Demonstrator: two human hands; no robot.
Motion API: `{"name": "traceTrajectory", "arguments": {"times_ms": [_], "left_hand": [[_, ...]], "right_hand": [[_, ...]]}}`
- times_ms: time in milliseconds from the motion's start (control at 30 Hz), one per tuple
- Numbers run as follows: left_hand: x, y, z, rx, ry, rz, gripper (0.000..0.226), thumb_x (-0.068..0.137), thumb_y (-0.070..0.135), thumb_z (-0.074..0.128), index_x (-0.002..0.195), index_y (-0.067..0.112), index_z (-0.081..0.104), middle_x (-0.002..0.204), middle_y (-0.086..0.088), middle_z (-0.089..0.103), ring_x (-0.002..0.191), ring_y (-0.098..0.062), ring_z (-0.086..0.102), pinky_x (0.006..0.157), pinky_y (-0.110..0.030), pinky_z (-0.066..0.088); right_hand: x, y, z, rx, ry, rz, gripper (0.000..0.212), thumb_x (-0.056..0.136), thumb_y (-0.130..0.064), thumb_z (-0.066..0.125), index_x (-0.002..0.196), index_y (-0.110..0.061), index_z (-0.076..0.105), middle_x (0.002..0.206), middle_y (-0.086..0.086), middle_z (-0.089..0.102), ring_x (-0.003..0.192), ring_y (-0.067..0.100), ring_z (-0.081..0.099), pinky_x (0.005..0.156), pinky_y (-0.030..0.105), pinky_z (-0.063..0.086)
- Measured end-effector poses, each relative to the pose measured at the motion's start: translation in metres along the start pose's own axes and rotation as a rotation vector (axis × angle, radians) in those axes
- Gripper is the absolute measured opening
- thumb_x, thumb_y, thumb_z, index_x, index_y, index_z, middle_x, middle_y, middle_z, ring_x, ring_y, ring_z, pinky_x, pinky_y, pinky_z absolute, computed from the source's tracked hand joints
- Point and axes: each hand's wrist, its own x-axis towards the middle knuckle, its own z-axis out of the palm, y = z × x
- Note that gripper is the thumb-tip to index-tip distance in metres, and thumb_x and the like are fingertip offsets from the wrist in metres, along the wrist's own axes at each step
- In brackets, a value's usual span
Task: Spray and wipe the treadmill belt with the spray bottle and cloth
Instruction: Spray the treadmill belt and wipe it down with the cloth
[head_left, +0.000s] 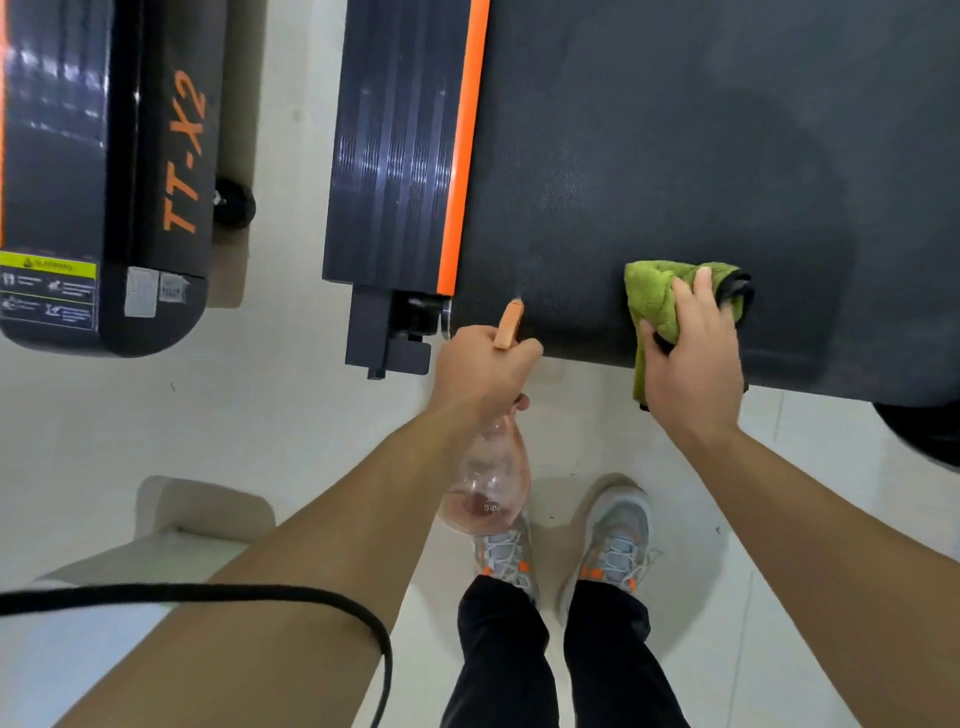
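Observation:
The dark treadmill belt (675, 156) fills the upper right, with an orange strip (465, 156) along its left side. My left hand (483, 369) grips a clear spray bottle (488, 483) with an orange nozzle (509, 322), and the nozzle points at the belt's near left corner. A faint mist hangs just past the nozzle. My right hand (691, 353) presses a green cloth (654, 301) onto the belt's near edge, part of the cloth hanging over it.
A black side rail (389, 145) runs left of the orange strip. A second treadmill marked TT-X2 (104, 171) stands at the left. My shoes (618, 540) are on the white floor (260, 415) close to the belt's end. A black cord (208, 592) crosses my left arm.

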Motion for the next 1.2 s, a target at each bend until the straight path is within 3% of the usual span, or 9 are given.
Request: {"name": "traceTrajectory", "arguments": {"times_ms": [167, 367, 467, 633, 800, 933, 1000, 1100, 1200], "left_hand": [[-0.006, -0.02, -0.027, -0.049, -0.03, -0.064, 0.022, 0.09, 0.014, 0.066, 0.094, -0.007, 0.068, 0.085, -0.018, 0.069, 0.052, -0.022, 0.071, 0.062, -0.042, 0.061], [-0.009, -0.028, -0.054, -0.095, -0.019, -0.038, 0.015, 0.093, 0.017, 0.068, 0.09, 0.003, 0.07, 0.086, -0.015, 0.072, 0.051, -0.022, 0.069, 0.065, -0.043, 0.062], [-0.011, -0.021, -0.066, -0.167, 0.033, 0.007, 0.008, 0.093, 0.022, 0.069, 0.09, 0.015, 0.071, 0.099, -0.013, 0.074, 0.054, -0.022, 0.073, 0.075, -0.053, 0.063], [-0.004, -0.006, -0.077, -0.166, 0.105, 0.039, 0.01, 0.097, 0.024, 0.067, 0.089, 0.019, 0.071, 0.096, 0.001, 0.069, 0.064, -0.027, 0.076, 0.07, -0.039, 0.063], [-0.003, 0.006, -0.08, -0.198, 0.151, 0.067, 0.026, 0.101, 0.024, 0.063, 0.077, 0.036, 0.064, 0.104, -0.016, 0.074, 0.06, -0.021, 0.072, 0.074, -0.042, 0.064], [-0.013, 0.011, -0.079, -0.284, 0.17, 0.029, 0.049, 0.097, 0.02, 0.064, 0.056, 0.047, 0.069, 0.115, -0.014, 0.074, 0.055, -0.019, 0.07, 0.072, -0.041, 0.058], [-0.015, 0.012, -0.072, -0.252, 0.165, 0.021, 0.038, 0.096, 0.019, 0.065, 0.065, 0.04, 0.066, 0.109, -0.02, 0.074, 0.061, -0.024, 0.07, 0.072, -0.04, 0.06], [-0.016, 0.016, -0.057, -0.156, 0.115, 0.019, 0.013, 0.097, 0.02, 0.065, 0.085, 0.018, 0.07, 0.109, -0.022, 0.071, 0.057, -0.023, 0.072, 0.068, -0.038, 0.06], [-0.016, 0.025, -0.029, -0.05, 0.034, 0.069, 0.021, 0.1, 0.019, 0.062, 0.081, 0.03, 0.064, 0.108, -0.02, 0.071, 0.059, -0.025, 0.074, 0.064, -0.039, 0.061]], "right_hand": [[0.039, -0.056, 0.004, 0.027, -0.049, -0.143, 0.053, 0.101, -0.035, 0.057, 0.15, -0.021, 0.045, 0.167, -0.002, 0.028, 0.15, 0.033, 0.029, 0.115, 0.051, 0.037], [0.086, -0.129, 0.031, -0.095, -0.089, -0.392, 0.057, 0.101, -0.044, 0.053, 0.151, -0.019, 0.044, 0.166, 0.004, 0.03, 0.148, 0.036, 0.032, 0.121, 0.05, 0.029], [0.05, -0.113, 0.053, -0.244, -0.114, -0.657, 0.058, 0.095, -0.042, 0.056, 0.148, -0.017, 0.048, 0.162, 0.008, 0.038, 0.143, 0.041, 0.039, 0.117, 0.053, 0.032], [0.018, -0.009, 0.013, -0.546, -0.286, -1.14, 0.064, 0.09, -0.023, 0.058, 0.152, -0.024, 0.044, 0.166, 0.005, 0.029, 0.147, 0.043, 0.033, 0.12, 0.056, 0.028], [0.018, -0.027, 0.015, -0.448, -0.179, -0.657, 0.077, 0.083, -0.023, 0.074, 0.153, -0.016, 0.042, 0.165, 0.013, 0.031, 0.14, 0.051, 0.037, 0.113, 0.061, 0.035], [0.012, -0.089, 0.057, -0.357, -0.151, -0.777, 0.055, 0.095, -0.02, 0.043, 0.15, -0.015, 0.046, 0.163, 0.011, 0.035, 0.138, 0.048, 0.043, 0.114, 0.057, 0.034], [0.019, -0.085, 0.055, -0.432, -0.187, -0.922, 0.056, 0.098, -0.02, 0.033, 0.153, -0.017, 0.041, 0.165, 0.008, 0.031, 0.143, 0.045, 0.038, 0.118, 0.054, 0.031], [0.024, -0.034, 0.028, -0.514, -0.271, -1.098, 0.059, 0.097, -0.022, 0.044, 0.155, -0.02, 0.037, 0.167, 0.006, 0.025, 0.148, 0.044, 0.03, 0.121, 0.056, 0.027], [0.017, 0.043, -0.008, -0.43, -0.191, -0.773, 0.075, 0.086, -0.024, 0.072, 0.154, -0.02, 0.041, 0.165, 0.008, 0.03, 0.144, 0.048, 0.034, 0.116, 0.06, 0.033]]}}
